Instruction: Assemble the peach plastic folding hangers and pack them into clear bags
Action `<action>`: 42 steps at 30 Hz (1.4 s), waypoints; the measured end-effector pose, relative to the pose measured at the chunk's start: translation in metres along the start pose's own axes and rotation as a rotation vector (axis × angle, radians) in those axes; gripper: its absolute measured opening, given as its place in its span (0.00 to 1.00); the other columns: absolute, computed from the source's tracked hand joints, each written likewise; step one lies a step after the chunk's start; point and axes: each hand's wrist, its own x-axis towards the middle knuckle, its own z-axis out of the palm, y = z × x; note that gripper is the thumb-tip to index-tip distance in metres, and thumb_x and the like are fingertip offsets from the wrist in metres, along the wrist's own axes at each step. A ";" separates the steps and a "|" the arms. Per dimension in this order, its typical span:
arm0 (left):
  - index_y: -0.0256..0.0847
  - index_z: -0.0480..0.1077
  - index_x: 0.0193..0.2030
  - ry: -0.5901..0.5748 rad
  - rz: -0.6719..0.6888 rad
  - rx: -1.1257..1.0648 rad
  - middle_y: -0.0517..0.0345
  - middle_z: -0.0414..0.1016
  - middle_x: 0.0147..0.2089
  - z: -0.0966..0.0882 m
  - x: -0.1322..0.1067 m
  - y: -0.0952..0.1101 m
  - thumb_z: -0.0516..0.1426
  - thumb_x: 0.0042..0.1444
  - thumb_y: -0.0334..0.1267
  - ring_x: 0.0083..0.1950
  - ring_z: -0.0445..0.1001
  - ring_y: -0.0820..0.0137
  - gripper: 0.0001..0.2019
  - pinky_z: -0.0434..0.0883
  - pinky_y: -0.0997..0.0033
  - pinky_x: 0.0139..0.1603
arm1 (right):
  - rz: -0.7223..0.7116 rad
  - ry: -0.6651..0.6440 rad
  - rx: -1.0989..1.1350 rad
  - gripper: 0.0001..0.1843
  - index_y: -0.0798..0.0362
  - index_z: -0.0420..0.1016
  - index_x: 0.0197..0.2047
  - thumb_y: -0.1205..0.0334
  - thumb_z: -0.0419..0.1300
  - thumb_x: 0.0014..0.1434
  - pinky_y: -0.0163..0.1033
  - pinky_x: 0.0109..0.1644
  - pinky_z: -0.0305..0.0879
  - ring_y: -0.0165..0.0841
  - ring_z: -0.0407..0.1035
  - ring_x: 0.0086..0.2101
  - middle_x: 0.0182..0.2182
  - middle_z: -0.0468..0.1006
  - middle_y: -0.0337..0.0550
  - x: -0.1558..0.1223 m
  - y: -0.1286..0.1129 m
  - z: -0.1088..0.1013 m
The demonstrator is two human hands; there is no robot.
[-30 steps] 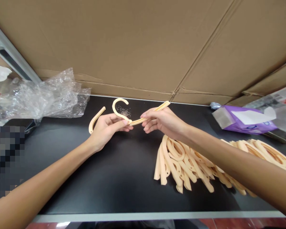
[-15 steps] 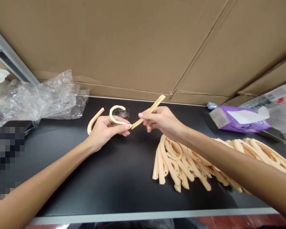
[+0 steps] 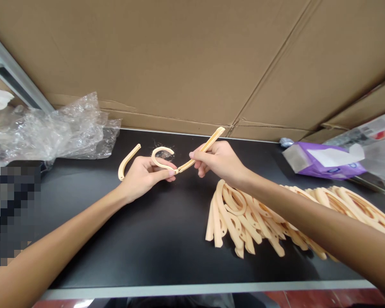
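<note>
My left hand (image 3: 147, 176) pinches a cream-coloured, hook-shaped piece (image 3: 156, 156) near its straight end, with the curve standing up above the fingers. In my right hand (image 3: 214, 160) is a long, narrow cream strip (image 3: 212, 139), grooved along its face and slanting up to the right. The strip's lower end meets the end of the hook piece at my left fingertips; whether the two are joined I cannot tell. Another curved cream piece (image 3: 128, 159) lies on the black table just beyond my left wrist.
A large heap of similar cream pieces (image 3: 234, 214) spreads over the black table (image 3: 141, 248) under my right forearm. Crumpled clear plastic (image 3: 73, 128) lies at the left, a purple tissue pack (image 3: 327, 167) at the right. Brown cardboard (image 3: 179, 64) rises behind. Small scraps lie behind my left hand.
The hook piece has turned slightly in my left hand, its curve tipping lower and to the right. The strip has shifted a little right, its lower end still at the hook piece's end.
</note>
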 end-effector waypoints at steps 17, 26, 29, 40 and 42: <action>0.44 0.84 0.35 -0.045 0.218 0.256 0.54 0.86 0.36 0.000 -0.002 -0.007 0.69 0.49 0.41 0.38 0.82 0.64 0.07 0.78 0.68 0.40 | -0.199 -0.092 -0.274 0.07 0.55 0.76 0.30 0.62 0.62 0.60 0.34 0.29 0.75 0.32 0.78 0.23 0.21 0.79 0.41 -0.001 -0.003 0.000; 0.45 0.84 0.33 -0.088 0.358 0.366 0.53 0.83 0.36 -0.002 -0.001 -0.011 0.67 0.54 0.39 0.35 0.80 0.68 0.04 0.75 0.72 0.36 | -0.241 -0.121 -0.325 0.06 0.55 0.77 0.33 0.63 0.61 0.61 0.34 0.32 0.71 0.32 0.78 0.25 0.22 0.80 0.40 -0.004 -0.002 0.004; 0.44 0.83 0.32 -0.046 0.363 0.391 0.54 0.82 0.34 -0.002 -0.002 -0.010 0.67 0.53 0.40 0.32 0.78 0.70 0.04 0.73 0.73 0.31 | -0.259 -0.138 -0.322 0.07 0.54 0.77 0.33 0.62 0.61 0.62 0.35 0.33 0.71 0.32 0.78 0.25 0.23 0.80 0.40 -0.003 0.000 0.004; 0.44 0.83 0.32 0.034 0.210 0.244 0.55 0.84 0.31 0.000 -0.005 -0.010 0.67 0.52 0.44 0.30 0.82 0.65 0.07 0.81 0.65 0.35 | -0.244 -0.198 -0.319 0.07 0.54 0.79 0.33 0.64 0.60 0.61 0.33 0.31 0.68 0.31 0.77 0.26 0.22 0.80 0.38 -0.008 0.011 0.017; 0.44 0.83 0.33 0.067 0.186 0.230 0.56 0.84 0.30 -0.001 -0.004 -0.009 0.68 0.51 0.43 0.30 0.82 0.64 0.07 0.81 0.63 0.37 | -0.247 -0.178 -0.329 0.08 0.54 0.79 0.33 0.64 0.60 0.61 0.34 0.32 0.68 0.31 0.77 0.26 0.22 0.80 0.38 -0.005 0.012 0.017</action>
